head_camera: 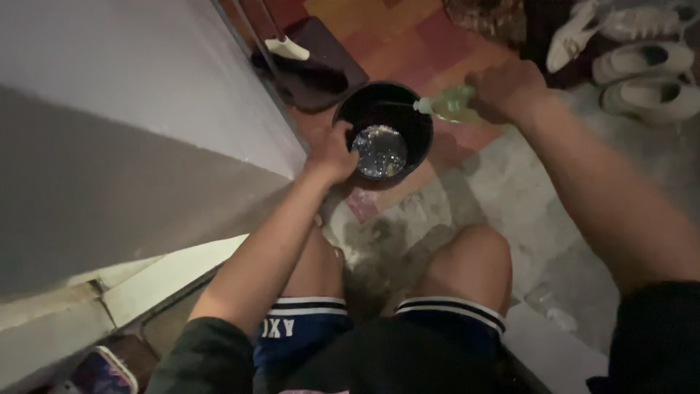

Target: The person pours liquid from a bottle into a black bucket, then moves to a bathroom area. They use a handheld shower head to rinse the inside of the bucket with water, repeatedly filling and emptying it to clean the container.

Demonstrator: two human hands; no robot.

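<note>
While the left hand point(332, 155) grasps the black bucket point(419, 128) rim, the right hand point(507, 89), clenched on the tilted green bottle point(446, 104), should hold the nozzle above the opening.

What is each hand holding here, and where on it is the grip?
The left hand grips the black bucket by its near rim. The right hand holds a pale green bottle by its body, tipped neck-first over the bucket.

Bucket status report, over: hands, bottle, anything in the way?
Left hand grips black bucket rim. Right hand holds pale green bottle tipped over bucket mouth. Little water in bucket bottom. Shoes beyond on the right, well apart.
</note>
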